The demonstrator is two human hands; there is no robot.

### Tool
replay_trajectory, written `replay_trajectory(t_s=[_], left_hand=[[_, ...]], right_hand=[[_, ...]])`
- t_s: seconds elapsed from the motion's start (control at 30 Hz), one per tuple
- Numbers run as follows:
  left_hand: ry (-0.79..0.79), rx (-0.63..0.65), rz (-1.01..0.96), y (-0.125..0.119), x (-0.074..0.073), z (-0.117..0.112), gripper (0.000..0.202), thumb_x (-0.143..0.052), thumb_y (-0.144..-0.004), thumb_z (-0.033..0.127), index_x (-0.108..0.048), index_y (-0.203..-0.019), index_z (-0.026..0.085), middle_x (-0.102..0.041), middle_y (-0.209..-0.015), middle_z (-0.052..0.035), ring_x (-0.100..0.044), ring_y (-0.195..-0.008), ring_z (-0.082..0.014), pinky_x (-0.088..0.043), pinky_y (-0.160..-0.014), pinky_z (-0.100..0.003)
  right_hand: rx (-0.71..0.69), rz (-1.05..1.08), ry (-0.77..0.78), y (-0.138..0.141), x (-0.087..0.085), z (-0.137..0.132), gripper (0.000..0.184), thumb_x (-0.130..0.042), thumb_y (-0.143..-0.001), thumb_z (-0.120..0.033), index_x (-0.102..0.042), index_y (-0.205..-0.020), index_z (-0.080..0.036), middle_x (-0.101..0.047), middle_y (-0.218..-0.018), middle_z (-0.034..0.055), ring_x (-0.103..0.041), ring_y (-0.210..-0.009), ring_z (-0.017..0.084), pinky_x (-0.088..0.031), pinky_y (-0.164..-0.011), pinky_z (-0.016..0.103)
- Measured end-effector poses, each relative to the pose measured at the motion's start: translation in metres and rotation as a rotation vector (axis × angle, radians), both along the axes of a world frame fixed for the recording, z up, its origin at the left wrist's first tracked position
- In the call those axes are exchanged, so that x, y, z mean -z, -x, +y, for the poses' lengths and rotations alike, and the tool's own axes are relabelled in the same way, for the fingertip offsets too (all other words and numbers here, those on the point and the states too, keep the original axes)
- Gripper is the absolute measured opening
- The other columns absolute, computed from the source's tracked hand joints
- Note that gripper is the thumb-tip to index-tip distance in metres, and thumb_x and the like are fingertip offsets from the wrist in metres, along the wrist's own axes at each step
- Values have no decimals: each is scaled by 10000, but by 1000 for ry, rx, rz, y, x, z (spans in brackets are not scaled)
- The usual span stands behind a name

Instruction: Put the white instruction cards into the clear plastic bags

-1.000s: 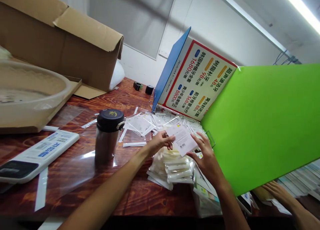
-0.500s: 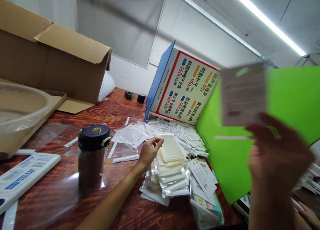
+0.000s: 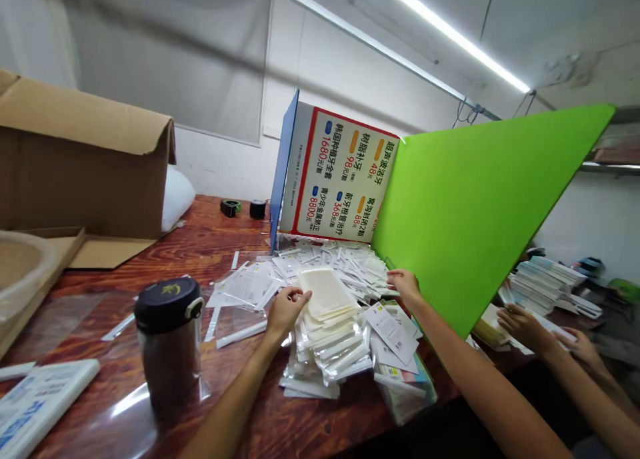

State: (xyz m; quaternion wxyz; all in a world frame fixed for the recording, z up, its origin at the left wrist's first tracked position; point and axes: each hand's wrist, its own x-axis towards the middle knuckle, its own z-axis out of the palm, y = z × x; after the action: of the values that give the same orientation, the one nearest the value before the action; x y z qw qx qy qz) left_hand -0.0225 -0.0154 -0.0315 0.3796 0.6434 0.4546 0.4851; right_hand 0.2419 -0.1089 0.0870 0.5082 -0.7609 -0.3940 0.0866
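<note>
My left hand (image 3: 287, 314) is at the left edge of a stack of cream-coloured flat packets (image 3: 327, 298), its thumb and fingers closed on the rim of the top one. Clear plastic sleeves show lower in that stack. Over at the right end of a spread of white printed cards (image 3: 357, 264), my right hand (image 3: 405, 286) reaches in beside the green board, fingers stretched out and nothing visible in them. Nearer me, more printed cards (image 3: 393, 329) lie on a bagged bundle (image 3: 407, 396) just right of the stack.
A dark-lidded tumbler (image 3: 169, 342) stands left on the wooden table (image 3: 210, 236). Behind the cards rise a printed sign board (image 3: 340, 172) and a green board (image 3: 465, 212). A cardboard box (image 3: 85, 159) sits at left. Another person's hands (image 3: 525, 327) work at far right.
My right hand has come down and left from its raised place, and the card it held up is no longer in view there. My left hand stays at the stack. The view has turned right.
</note>
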Motion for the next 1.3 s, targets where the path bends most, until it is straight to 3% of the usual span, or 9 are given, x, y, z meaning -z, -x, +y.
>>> replay_trajectory(t_s=[0.1, 0.3, 0.47, 0.63, 0.77, 0.9, 1.03, 1.17, 1.3], left_hand=[[23, 41, -81, 3, 0, 2, 329, -596, -681, 481, -693, -746, 174, -701, -740, -59, -618, -709, -225, -448, -706, -320], [36, -42, -87, 2, 1, 1, 398, -623, -696, 534, -699, -819, 163, -701, -782, -63, -623, -742, -233, -438, -730, -328], [33, 30, -127, 4, 8, 3, 458, -726, -622, 575, -678, -779, 148, -660, -732, -43, -591, -692, -201, -430, -695, -303], [38, 41, -287, 8, 11, 11, 436, -713, -650, 548, -679, -806, 142, -693, -833, -84, -619, -792, -210, -461, -734, -300], [72, 16, -380, 10, 1, 6, 453, -763, -604, 540, -605, -790, 158, -668, -800, -52, -611, -716, -167, -462, -625, -248], [222, 15, -417, 9, -14, -7, 565, -794, -595, 528, -531, -972, 201, -661, -818, 3, -488, -487, -87, -319, -398, -183], [231, 81, -476, 9, -19, -13, 644, -815, -609, 491, -494, -1092, 210, -694, -863, -11, -560, -541, -105, -358, -429, -182], [178, 174, -544, 8, -20, -12, 640, -845, -612, 419, -521, -1107, 175, -723, -848, -50, -671, -792, -166, -479, -681, -232], [147, 168, -572, 7, -23, -13, 666, -854, -601, 417, -526, -1129, 177, -695, -766, -4, -661, -754, -156, -465, -716, -244]], right_hand=[[5, -115, 234, -21, 33, -27, 122, -647, -811, -258, -652, -753, -151, -672, -713, 35, -617, -657, 145, -470, -626, 253], [-186, -248, 590, -48, 42, -89, 383, -692, -737, -496, -653, -596, -142, -627, -564, 26, -558, -561, 163, -351, -529, 251], [-221, -371, 718, -40, 67, -121, 300, -711, -704, -456, -667, -708, -160, -703, -721, 50, -592, -651, 185, -339, -553, 260], [-53, -347, 507, -34, 75, -122, 219, -710, -657, -381, -602, -693, -194, -701, -751, 75, -612, -698, 223, -381, -605, 294], [-70, 83, 125, -25, 71, -120, 285, -658, -656, -476, -554, -706, -216, -674, -685, 52, -591, -602, 197, -402, -546, 289], [-143, 402, -155, 2, 62, -118, 445, -734, -598, -549, -559, -811, -199, -590, -567, -8, -489, -466, 133, -345, -433, 239], [-246, 476, -192, 32, 46, -113, 543, -781, -569, -543, -582, -910, -169, -609, -654, 2, -479, -444, 107, -314, -392, 217], [-280, 465, -246, 43, 33, -112, 547, -771, -642, -540, -593, -992, -160, -610, -709, 4, -459, -455, 88, -311, -412, 215], [-299, 508, -256, 42, 29, -120, 553, -787, -649, -557, -603, -1007, -178, -603, -720, -2, -445, -475, 86, -320, -440, 219]])
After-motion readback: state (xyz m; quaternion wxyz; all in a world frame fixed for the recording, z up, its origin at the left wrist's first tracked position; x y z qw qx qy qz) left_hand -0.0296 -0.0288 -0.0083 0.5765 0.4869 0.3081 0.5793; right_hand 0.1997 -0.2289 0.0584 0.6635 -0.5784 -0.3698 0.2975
